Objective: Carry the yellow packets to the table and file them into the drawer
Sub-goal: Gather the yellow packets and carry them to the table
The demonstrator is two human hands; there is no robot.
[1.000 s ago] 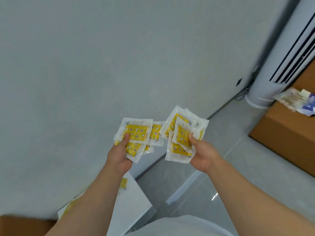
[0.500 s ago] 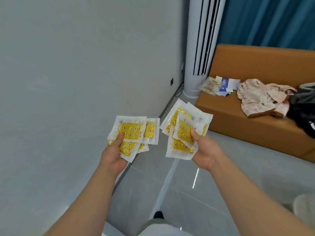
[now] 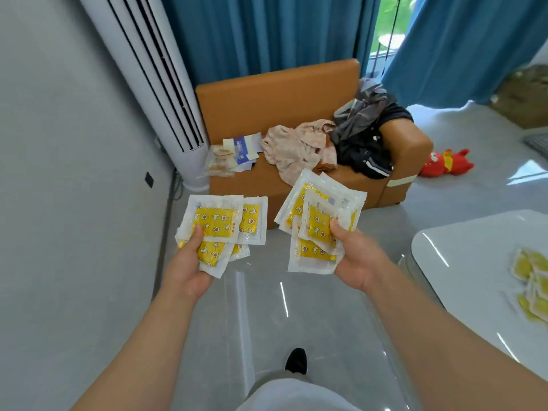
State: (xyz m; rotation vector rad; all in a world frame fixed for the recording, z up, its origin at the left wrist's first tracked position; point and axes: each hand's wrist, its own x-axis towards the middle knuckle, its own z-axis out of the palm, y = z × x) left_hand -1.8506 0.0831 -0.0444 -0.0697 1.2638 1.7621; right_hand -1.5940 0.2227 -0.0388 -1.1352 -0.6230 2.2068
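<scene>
My left hand (image 3: pixel 189 268) grips a fan of several yellow packets (image 3: pixel 218 222) in clear wrappers, thumb pressed on top. My right hand (image 3: pixel 354 256) holds a second fan of several yellow packets (image 3: pixel 318 213) the same way. Both bunches are held at chest height over the grey floor. At the right edge stands a white table (image 3: pixel 462 253) with more yellow packets (image 3: pixel 532 284) lying on it. No drawer is visible.
An orange sofa (image 3: pixel 267 96) ahead carries crumpled clothes (image 3: pixel 299 146) and papers (image 3: pixel 240 149). A tall white air conditioner (image 3: pixel 160 72) stands by the grey wall on the left. Blue curtains hang behind. A red plush toy (image 3: pixel 444 163) lies on the floor.
The view has swung right from the grey wall to the sofa, curtains and white table. Both hands keep the same grip on their packets.
</scene>
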